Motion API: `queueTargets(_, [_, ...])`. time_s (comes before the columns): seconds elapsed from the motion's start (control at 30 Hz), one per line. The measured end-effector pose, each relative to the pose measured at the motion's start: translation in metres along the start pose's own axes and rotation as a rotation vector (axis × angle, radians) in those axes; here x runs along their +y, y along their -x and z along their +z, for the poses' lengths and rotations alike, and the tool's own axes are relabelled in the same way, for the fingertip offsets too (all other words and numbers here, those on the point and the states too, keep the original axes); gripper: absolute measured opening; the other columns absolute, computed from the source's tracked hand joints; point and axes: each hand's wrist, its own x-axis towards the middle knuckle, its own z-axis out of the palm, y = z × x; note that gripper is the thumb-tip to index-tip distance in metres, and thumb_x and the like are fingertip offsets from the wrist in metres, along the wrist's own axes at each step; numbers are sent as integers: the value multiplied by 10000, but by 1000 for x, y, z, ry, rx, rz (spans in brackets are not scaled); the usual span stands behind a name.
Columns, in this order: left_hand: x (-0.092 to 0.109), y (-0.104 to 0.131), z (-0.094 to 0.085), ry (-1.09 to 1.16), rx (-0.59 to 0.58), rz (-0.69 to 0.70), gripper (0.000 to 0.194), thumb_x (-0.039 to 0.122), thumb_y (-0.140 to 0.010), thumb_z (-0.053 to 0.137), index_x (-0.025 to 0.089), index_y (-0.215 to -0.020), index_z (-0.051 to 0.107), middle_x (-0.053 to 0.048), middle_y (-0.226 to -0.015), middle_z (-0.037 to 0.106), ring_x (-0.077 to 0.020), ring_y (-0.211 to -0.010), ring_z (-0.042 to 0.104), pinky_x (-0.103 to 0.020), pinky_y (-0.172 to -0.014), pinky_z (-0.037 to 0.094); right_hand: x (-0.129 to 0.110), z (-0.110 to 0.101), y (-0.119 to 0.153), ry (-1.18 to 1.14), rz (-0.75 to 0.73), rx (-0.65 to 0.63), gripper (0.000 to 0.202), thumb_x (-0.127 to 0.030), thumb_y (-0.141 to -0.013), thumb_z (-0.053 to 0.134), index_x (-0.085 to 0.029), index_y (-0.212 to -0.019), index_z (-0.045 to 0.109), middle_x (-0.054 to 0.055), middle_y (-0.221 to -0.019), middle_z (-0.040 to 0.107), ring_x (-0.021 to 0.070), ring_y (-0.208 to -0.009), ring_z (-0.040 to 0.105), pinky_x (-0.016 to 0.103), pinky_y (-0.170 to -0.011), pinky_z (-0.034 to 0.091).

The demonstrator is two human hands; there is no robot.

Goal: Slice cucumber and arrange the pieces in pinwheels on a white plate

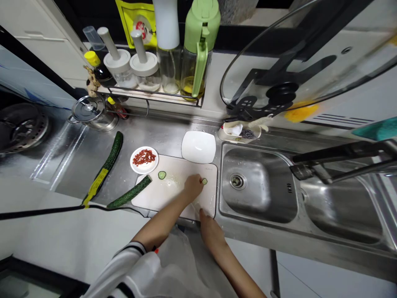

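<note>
My left hand (194,187) is closed over the white cutting board (173,198), its fingertips pinching a small cucumber piece (204,181). Near the board's front edge, my right hand (211,231) is closed round something mostly hidden; a faint pale edge, perhaps a blade, shows between the hands. A round cucumber slice (161,175) lies flat at the upper left of the board. One cut cucumber (130,193) rests with its cut end on the board's left side. Beside the board is a small white dish (145,167) of chopped red pieces.
Behind the board sits a white plate (198,147). A long cucumber (113,155) with a yellow label lies left. The double sink (260,182) and faucet (338,159) are right. A pot (93,114) and a rack (167,96) of jars and bottles stand behind. A black cord (40,212) crosses lower left.
</note>
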Motion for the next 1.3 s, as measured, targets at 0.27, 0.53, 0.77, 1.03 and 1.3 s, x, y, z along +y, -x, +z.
queueTargets(0.27, [-13,3,-13,108,-6,49,130,228,-803,548,194,-898,630,-21,-801,683,-154,-738,604,-250,-674,434,2,4,1,-13,-8,22,497,-15,-882,219,-150,-1304,443,163,-1024,658,233,-949,654,307,-723,498])
queueTargets(0.53, [-54,15,-46,190,16,28,174,160,-732,581,203,-856,695,13,-797,691,-126,-755,606,-208,-707,438,14,18,-4,-50,-48,64,512,8,-853,225,-151,-1282,454,134,-989,672,225,-912,660,288,-697,479])
queueTargets(0.77, [-77,19,-49,203,70,-94,113,181,-704,615,179,-768,708,-7,-752,691,-127,-710,607,-213,-673,437,20,18,-5,-54,-64,78,495,38,-802,270,-152,-1203,489,119,-940,678,223,-887,663,263,-643,443])
queueTargets(1.03, [-81,20,-40,185,164,-19,187,157,-760,544,197,-794,723,-7,-775,705,-133,-747,618,-221,-699,426,12,7,-6,-56,-51,152,437,23,-819,291,-157,-1167,483,113,-899,688,219,-838,673,264,-623,435])
queueTargets(1.3, [-81,19,-35,152,197,-98,198,156,-749,549,199,-831,724,-24,-808,715,-141,-757,625,-230,-725,433,-3,-2,-20,-46,-47,188,477,13,-834,276,-142,-1257,435,142,-925,683,228,-884,667,264,-646,453])
